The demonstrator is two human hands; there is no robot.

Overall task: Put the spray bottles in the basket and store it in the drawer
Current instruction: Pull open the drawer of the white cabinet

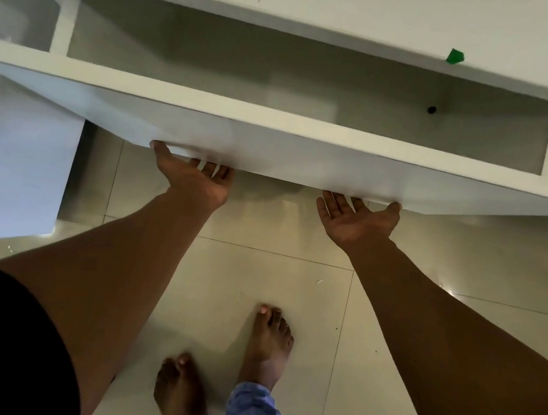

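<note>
Matt white drawer [272,153] (smooth), glossy tiled floor [257,274]

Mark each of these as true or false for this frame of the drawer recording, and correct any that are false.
1. The drawer is open. True.
2. Both hands are under the drawer front's lower edge. True: left hand, right hand.
3. A basket sits in the drawer. False: no basket shows in the visible part of its interior.
4. The right hand holds a spray bottle. False: its palm is open, fingers at the panel.
5. The person stands barefoot on a tiled floor. True.
</note>
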